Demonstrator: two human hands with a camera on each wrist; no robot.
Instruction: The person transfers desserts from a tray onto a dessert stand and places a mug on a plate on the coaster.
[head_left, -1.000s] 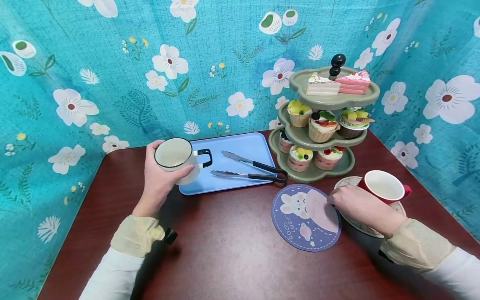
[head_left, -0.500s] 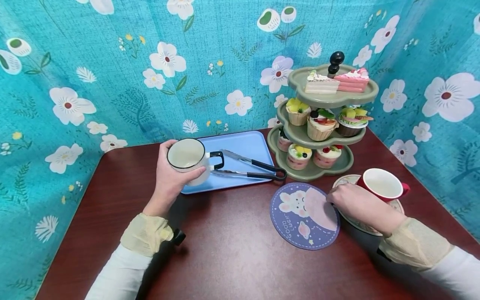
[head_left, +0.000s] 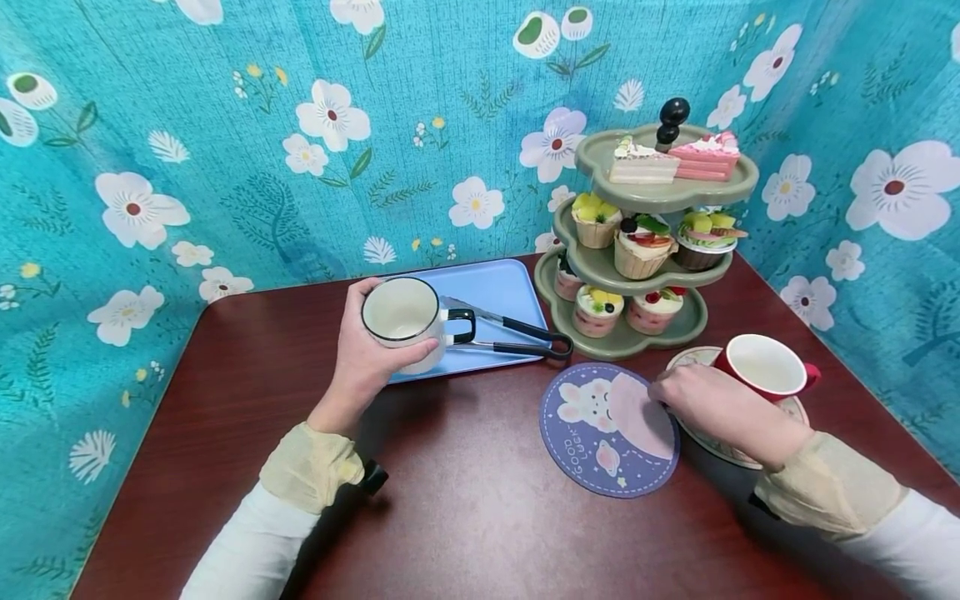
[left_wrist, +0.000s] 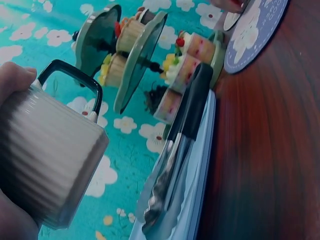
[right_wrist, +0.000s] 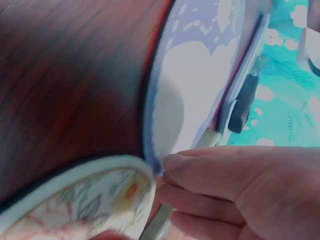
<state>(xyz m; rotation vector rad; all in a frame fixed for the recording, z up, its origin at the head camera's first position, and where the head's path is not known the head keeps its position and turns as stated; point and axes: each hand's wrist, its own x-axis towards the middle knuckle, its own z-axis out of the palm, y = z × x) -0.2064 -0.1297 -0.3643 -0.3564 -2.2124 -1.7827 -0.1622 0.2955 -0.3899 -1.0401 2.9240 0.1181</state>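
My left hand (head_left: 365, 350) grips a white mug (head_left: 401, 310) with a black rim and black handle around its side, its handle pointing right. The mug is held up over the left part of the blue tray (head_left: 495, 275). In the left wrist view the mug (left_wrist: 52, 155) shows ribbed sides. At the right, my right hand (head_left: 723, 408) pinches the edge of a round purple bunny mat (head_left: 573, 442); in the right wrist view the thumb sits right at the rim of the mat (right_wrist: 200, 85). The rest of that hand hangs over a floral saucer (head_left: 693, 357).
Metal tongs (head_left: 525, 329) with black handles lie across the tray. A green three-tier stand (head_left: 667, 196) holding cake slices and cupcakes stands behind the mat. On the saucer, beside my right hand, is a red cup (head_left: 767, 365). A floral cloth (head_left: 420, 108) hangs behind the table.
My left hand has carried the mug to the right, farther over the tray and tongs. My right hand and the mat stay in place.
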